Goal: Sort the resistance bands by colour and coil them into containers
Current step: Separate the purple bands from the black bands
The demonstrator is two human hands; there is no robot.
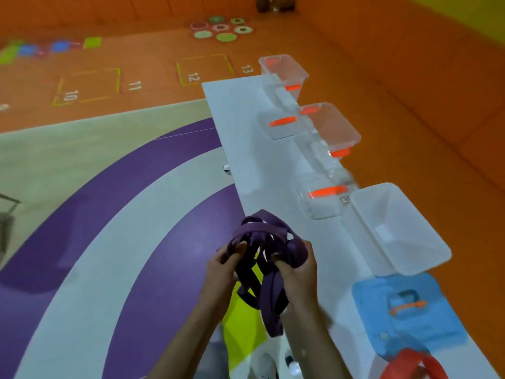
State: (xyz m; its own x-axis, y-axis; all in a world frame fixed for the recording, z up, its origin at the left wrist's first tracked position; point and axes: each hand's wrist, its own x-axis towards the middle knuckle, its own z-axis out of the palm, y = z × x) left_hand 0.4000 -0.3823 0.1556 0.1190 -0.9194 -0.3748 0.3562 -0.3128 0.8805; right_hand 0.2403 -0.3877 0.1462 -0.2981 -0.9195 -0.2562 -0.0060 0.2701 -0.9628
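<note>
- Fingers (237, 250) of the left hand (224, 269) and of the right hand (299, 269) curl round a tangled bundle of purple bands (269, 296), held in the air over the near edge of the white table (246, 127).
- Progress: early, in my judgement. The clear containers (328, 127) along the table and the frosted tub (399, 231) show nothing inside.
- Outstanding: the purple bundle is not yet coiled, and a red band (410, 362) lies beside the blue lid (404, 307), unsorted.
- Condition: flat, matte, limp loops, overlapping and twisted.
</note>
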